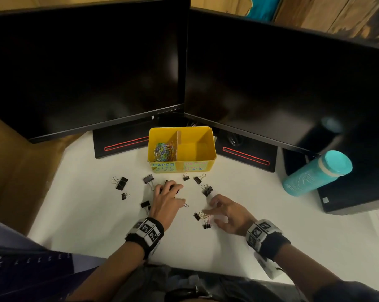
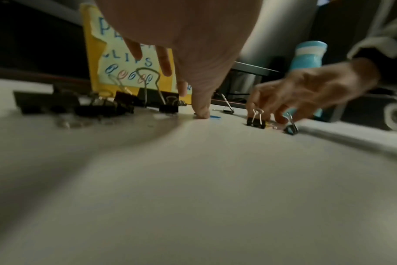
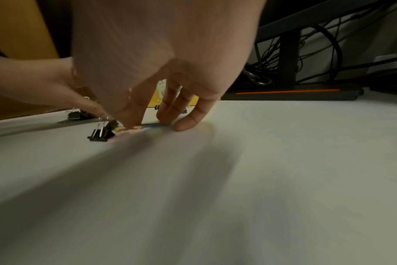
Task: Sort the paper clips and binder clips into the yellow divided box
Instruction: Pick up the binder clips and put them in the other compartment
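Presently on the white desk top point(image 1: 92, 214): one yellow rectangular box point(image 1: 208, 138) with a centre divider, standing between two black monitor bases. Its left compartment holds a heap of coloured wire paper clips point(image 1: 163, 151); the right compartment shows bare yellow floor. A label on the front left reads "PAPER".

Black metal binder clips lie scattered in front of the box: a large pair at far left point(image 1: 120, 183), a small one below it point(image 1: 124, 196), one near the box front point(image 1: 148, 179), two small ones below the right label point(image 1: 197, 179), one by the right hand point(image 1: 207, 190), and two small ones near the wrist point(image 1: 206, 225).

Left hand point(image 1: 166, 198): fingers spread and laid over a black clip, thumb tip pressed to the desk beside a loose paper clip point(image 1: 186, 205); whether it grips anything cannot be told.

Right hand point(image 1: 227, 212): fingers spread, tips on the desk at a gold paper clip cluster point(image 1: 203, 216), nothing lifted.

Teal drinking bottle point(image 1: 315, 173) leans at far right.
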